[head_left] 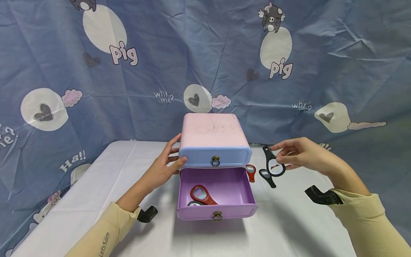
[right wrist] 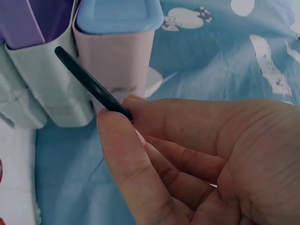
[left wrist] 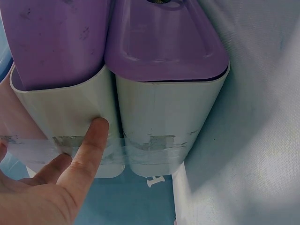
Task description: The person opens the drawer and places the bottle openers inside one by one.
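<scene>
1 cabinet (head_left: 213,128) touched by left hand (head_left: 163,168), fingers (left wrist: 89,157) extended; front occupied by pulled-out purple drawer (head_left: 237,211) | 5 magnifiers: held black magnifier (head_left: 275,168) pinched by right hand (head_left: 298,155), right of cabinet; second black magnifier (head_left: 265,174), red magnifier (head_left: 252,175) on desk (head_left: 305,225); two inside drawer | rear edge bounded by blue cloth (head_left: 151,117); desk extended both sides

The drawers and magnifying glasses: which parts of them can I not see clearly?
Head view: inside of the blue drawer, shut.
Head view: left edge of the red magnifying glass on the table, behind the drawer cabinet.
Head view: most of the dark-rimmed thing in the purple drawer, behind its front.
Right wrist view: lens of the black magnifying glass, turned edge-on.
</scene>
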Tool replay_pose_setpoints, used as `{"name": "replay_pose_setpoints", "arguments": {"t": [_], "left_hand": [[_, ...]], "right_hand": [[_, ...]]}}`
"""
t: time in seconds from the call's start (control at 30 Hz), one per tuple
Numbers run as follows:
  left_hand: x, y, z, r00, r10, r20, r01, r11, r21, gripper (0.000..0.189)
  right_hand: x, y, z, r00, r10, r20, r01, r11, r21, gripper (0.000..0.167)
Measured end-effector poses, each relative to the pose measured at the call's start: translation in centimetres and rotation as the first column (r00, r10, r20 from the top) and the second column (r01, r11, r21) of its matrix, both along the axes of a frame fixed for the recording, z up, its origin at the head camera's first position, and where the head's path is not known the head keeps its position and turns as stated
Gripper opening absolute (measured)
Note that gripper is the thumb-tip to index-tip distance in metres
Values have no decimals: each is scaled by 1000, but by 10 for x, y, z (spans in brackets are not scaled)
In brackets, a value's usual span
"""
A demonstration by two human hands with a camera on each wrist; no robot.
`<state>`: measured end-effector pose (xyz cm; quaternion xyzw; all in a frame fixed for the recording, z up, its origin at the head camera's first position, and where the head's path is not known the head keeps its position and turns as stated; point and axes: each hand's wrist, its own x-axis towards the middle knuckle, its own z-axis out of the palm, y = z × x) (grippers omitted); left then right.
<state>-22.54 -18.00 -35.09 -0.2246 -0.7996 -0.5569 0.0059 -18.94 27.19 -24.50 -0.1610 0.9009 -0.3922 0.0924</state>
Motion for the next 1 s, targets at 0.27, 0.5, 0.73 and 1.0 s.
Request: {"name": "replay_pose_setpoints", "arguments": {"t": [0.27, 0.5, 0.73, 1.0], "left_hand": [[0, 0, 0, 1000, 0, 2, 0, 1000, -3, 79], [0, 0, 0, 1000, 9, 1, -9, 1000, -12, 79], [0, 0, 0, 1000, 7, 3, -7, 1000, -9, 79], [1, 0, 1, 1000, 7, 6, -7, 1000, -7, 79]], "right_hand": [[5, -17, 7, 999, 39, -6, -39, 999, 17, 49], [7, -30, 9, 998, 68, 0, -68, 997, 33, 49], [9, -39, 11, 997, 78, 6, -78, 995, 54, 46], [13, -39, 12, 996, 86, 14, -87, 995, 52, 44]]}}
